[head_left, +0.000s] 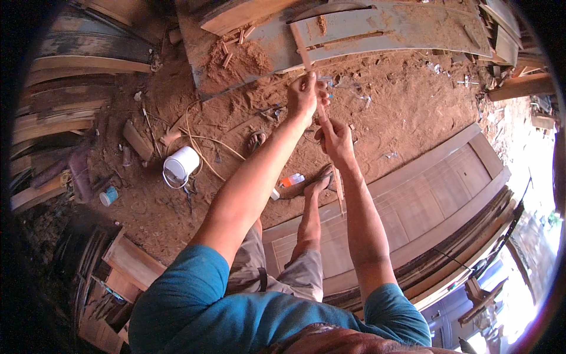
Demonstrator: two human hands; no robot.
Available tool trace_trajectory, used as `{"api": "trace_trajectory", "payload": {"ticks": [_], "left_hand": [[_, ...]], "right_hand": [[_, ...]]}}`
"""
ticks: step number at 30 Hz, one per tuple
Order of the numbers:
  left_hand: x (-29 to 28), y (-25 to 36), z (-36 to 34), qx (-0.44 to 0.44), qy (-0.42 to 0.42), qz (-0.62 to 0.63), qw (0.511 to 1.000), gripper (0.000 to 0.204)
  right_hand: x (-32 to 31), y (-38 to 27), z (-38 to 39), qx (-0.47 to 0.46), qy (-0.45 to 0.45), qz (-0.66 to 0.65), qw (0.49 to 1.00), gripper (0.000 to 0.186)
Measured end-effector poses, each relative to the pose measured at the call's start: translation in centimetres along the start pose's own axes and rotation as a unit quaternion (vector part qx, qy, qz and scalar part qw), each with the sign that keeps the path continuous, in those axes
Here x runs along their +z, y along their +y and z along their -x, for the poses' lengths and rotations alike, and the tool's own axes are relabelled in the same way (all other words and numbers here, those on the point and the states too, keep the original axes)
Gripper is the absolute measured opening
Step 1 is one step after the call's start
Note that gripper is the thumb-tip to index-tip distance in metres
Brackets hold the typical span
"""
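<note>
A long, thin wooden strip (301, 46) runs away from my body, its far end over the edge of a grey worktop (389, 35). My left hand (303, 97) is closed round the strip just short of the worktop. Closer to me, my right hand (336, 138) grips the same strip with its thumb along the top. The strip's near end comes out below my right hand, beside the forearm. Narrow slots and patches of sawdust show in the worktop.
Sawdust and wood scraps heap on the board (239, 59) left of the worktop. On the dirt floor are a white bucket (181, 160), a looped cable (203, 144) and an orange-and-white bottle (291, 180). A panelled wooden door (407, 212) lies at right; stacked planks (65, 118) line the left.
</note>
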State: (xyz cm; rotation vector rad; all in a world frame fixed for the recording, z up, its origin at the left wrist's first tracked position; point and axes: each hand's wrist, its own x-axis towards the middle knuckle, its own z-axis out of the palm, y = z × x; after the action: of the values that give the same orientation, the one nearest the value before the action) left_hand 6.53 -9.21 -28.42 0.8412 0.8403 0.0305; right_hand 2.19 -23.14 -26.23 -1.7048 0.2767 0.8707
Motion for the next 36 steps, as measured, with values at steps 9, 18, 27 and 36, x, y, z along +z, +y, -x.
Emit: {"api": "trace_trajectory", "payload": {"ticks": [9, 18, 27, 36], "left_hand": [[-1.9, 1.1, -1.5, 0.012, 0.007, 0.008, 1.000, 0.035], [-2.3, 0.7, -1.4, -0.037, -0.035, -0.017, 0.999, 0.040], [-2.0, 1.0, -1.7, -0.055, -0.038, -0.025, 0.997, 0.038], [-1.3, 1.0, -1.6, -0.043, -0.041, -0.020, 0.998, 0.035]], "right_hand": [[0.7, 1.6, -0.7, -0.073, 0.031, 0.149, 0.986, 0.044], [1.8, 1.3, -2.5, -0.066, 0.078, 0.167, 0.981, 0.046], [1.5, 1.4, -2.7, -0.038, 0.090, 0.199, 0.975, 0.046], [0.8, 2.2, -3.1, -0.134, 0.066, 0.179, 0.972, 0.045]]}}
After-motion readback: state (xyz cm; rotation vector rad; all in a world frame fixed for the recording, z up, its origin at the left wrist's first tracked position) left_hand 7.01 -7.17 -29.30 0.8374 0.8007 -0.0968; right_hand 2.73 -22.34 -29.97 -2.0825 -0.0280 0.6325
